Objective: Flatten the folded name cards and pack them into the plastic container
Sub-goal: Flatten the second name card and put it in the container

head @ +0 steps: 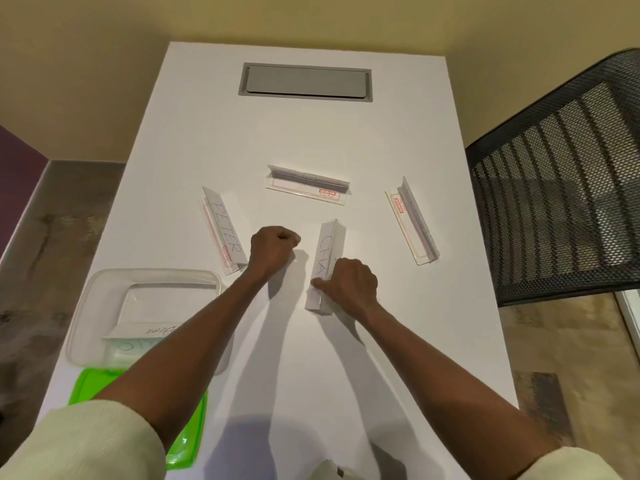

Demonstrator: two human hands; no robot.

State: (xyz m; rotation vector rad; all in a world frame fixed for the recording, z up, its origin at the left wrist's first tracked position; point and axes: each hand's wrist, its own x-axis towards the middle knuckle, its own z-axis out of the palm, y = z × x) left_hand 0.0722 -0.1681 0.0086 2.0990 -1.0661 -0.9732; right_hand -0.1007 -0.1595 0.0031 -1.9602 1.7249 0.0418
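Note:
Several folded white name cards stand on the white table (346, 133). My right hand (351, 285) grips the near end of the middle card (327, 251), thumb on its left face. My left hand (273, 251) hovers as a curled fist just left of that card, holding nothing. A card reading PETER (225, 230) stands further left. Another card (308, 185) lies behind, and one more (412, 220) stands at the right. The clear plastic container (104, 282) sits at the near left with flattened cards (138, 336) inside, partly hidden by my left forearm.
A green lid (90, 382) lies at the near left edge under my left arm. A grey cable hatch (304, 81) is set into the far table top. A black mesh chair (561, 181) stands close to the right edge.

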